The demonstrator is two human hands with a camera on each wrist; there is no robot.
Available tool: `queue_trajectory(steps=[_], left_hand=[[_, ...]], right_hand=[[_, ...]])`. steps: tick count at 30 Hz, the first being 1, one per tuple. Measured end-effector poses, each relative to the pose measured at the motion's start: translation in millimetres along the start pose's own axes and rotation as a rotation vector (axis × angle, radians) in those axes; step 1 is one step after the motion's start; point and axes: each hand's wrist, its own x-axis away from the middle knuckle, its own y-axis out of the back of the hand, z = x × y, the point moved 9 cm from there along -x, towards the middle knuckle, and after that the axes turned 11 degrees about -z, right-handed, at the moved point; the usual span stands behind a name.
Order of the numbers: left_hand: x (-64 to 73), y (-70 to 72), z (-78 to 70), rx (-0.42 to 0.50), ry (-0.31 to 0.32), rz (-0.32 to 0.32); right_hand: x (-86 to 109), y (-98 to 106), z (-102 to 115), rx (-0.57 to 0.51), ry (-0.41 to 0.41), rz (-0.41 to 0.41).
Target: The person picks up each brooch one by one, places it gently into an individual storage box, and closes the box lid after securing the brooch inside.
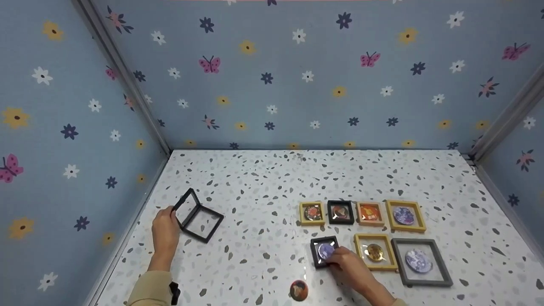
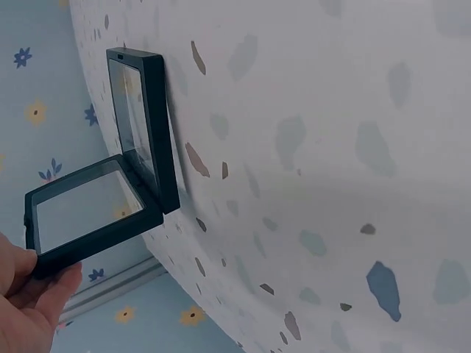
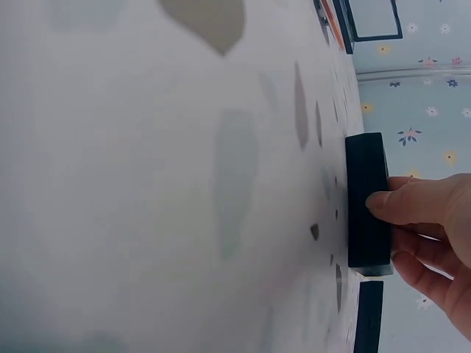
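Observation:
At the left of the head view, my left hand [image 1: 165,231] pinches the raised half of a hinged black display frame [image 1: 215,230]. Its other half lies on the table, and clear film spans both. The left wrist view shows thumb and fingers at the raised half's edge [image 2: 96,246]. My right hand [image 1: 353,268] grips the near right side of a small black display frame [image 1: 315,254], which holds a purple round badge [image 1: 325,250]. In the right wrist view the thumb presses on this frame's dark side [image 3: 366,206]. A loose red and dark badge [image 1: 299,290] lies nearer the front.
Beyond the right hand stands a row of badge frames: yellow [image 1: 302,214], black [image 1: 340,221], peach [image 1: 371,223] and larger yellow [image 1: 406,228]. Beside that hand are another yellow frame [image 1: 377,267] and a grey one [image 1: 444,261]. Flower-patterned walls [image 1: 272,89] enclose the speckled table [image 1: 255,182].

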Motion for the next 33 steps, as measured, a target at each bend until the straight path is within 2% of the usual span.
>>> queue_trajectory(steps=[11,16,24,29,33], left_hand=[[12.3,-3.6,-26.6,0.059,-0.041,-0.004],[17.7,-7.0,-40.0,0.093,-0.065,-0.001],[28.5,-16.1,-63.8,0.123,-0.066,0.056],[36.8,-20.4,-82.8,0.164,-0.099,0.074],[43.3,-23.9,-95.2,0.201,-0.113,0.089]], right_hand=[[1.5,2.2,-7.0,0.013,-0.06,0.011],[1.4,2.9,-8.7,0.021,-0.058,0.012],[2.6,6.9,-14.1,0.045,-0.089,0.009],[2.9,9.4,-14.5,0.05,-0.081,0.002],[4.1,10.6,-18.2,0.038,-0.105,0.012]])
